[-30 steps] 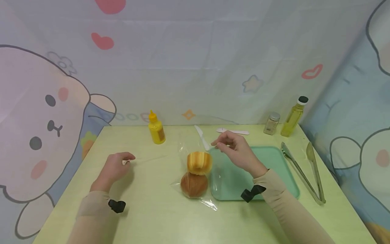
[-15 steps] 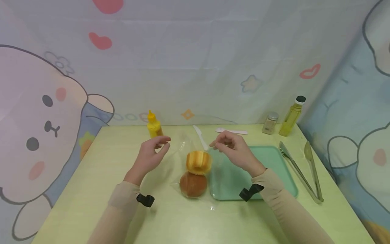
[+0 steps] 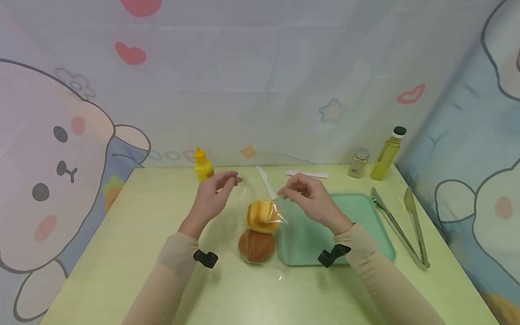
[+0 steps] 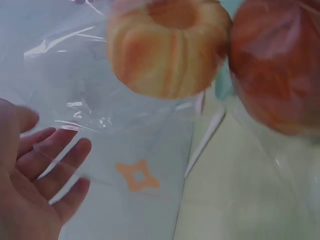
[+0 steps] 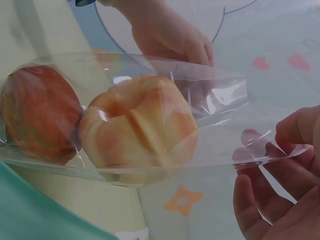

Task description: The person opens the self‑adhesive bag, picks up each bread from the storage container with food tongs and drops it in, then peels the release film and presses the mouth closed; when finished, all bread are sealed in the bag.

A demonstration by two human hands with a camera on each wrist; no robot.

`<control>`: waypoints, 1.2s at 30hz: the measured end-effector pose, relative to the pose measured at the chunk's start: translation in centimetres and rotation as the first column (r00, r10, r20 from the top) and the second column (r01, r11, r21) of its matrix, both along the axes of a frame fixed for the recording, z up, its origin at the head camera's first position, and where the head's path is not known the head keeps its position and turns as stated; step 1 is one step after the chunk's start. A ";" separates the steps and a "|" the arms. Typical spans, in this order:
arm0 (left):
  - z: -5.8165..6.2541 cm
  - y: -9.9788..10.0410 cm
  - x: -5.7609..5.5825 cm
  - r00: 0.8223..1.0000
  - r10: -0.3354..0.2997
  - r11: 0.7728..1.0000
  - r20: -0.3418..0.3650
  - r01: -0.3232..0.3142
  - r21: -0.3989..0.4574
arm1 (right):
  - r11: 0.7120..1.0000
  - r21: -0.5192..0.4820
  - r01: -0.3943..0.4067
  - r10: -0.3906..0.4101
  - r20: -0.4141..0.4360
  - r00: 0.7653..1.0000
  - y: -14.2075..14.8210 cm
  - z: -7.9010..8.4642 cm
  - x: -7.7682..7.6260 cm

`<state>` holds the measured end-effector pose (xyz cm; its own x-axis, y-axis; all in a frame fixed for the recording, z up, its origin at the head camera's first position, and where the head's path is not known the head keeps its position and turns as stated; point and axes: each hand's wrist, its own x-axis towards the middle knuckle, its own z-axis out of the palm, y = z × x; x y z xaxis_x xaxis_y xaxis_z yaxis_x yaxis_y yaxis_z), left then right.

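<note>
A clear plastic bag (image 5: 227, 97) hangs above the table, holding a yellow ring-shaped bread roll (image 3: 262, 216) and, beneath it, a round brown bun (image 3: 256, 246). My right hand (image 3: 312, 201) pinches the bag's upper right corner between thumb and fingers, as the right wrist view shows. On the other side, my left hand (image 3: 214, 195) is raised beside the bag's upper left part. Its fingers (image 4: 65, 157) are spread and loosely bent, close to the film; whether they touch it I cannot tell.
A green tray (image 3: 337, 243) lies right of the bag, with metal tongs (image 3: 400, 230) beside it. Along the back stand a yellow squeeze bottle (image 3: 203, 167), a spice jar (image 3: 358, 163) and an oil bottle (image 3: 386, 158). A white plastic knife (image 3: 266, 183) and pink fork (image 3: 306, 174) lie there too.
My left hand has moved right and upward from the left side of the table to the bag, and a thin strip it seemed to hold is gone. My right hand stays at the bag's corner.
</note>
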<state>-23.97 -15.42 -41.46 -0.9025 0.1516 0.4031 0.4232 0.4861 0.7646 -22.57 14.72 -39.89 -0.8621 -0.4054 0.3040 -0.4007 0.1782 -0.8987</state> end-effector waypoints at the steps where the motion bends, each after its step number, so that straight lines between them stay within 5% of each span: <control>1: 0.2 0.1 0.1 1.000 0.006 1.000 0.028 -0.007 0.026 | 1.000 0.001 0.001 -0.001 -0.003 1.000 0.0 0.0 0.0; 10: 1.0 -0.7 0.9 0.997 0.074 0.997 0.027 -0.074 0.002 | 0.997 -0.033 0.067 -0.069 -0.042 0.997 -0.1 -0.3 -0.2; 16: 1.7 -2.0 1.9 0.997 0.061 0.998 -0.043 -0.061 0.010 | 0.993 -0.054 0.107 -0.110 -0.054 0.993 0.2 -0.2 -0.4; 27: 2.4 -3.8 3.3 0.996 -0.093 0.961 0.006 0.088 0.262 | 0.985 -0.128 0.113 -0.115 -0.009 0.993 0.4 0.3 -1.1; 36: 1.4 -3.2 3.3 0.997 -0.078 0.918 -0.023 0.081 0.388 | 0.977 -0.203 0.069 -0.056 0.069 0.996 -0.3 0.4 -1.2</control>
<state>-20.64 -18.64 -40.06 -0.8910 0.0531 0.4509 0.4540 0.1157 0.8835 -23.81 14.41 -39.48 -0.9038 -0.2846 0.3196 -0.3364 0.0109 -0.9417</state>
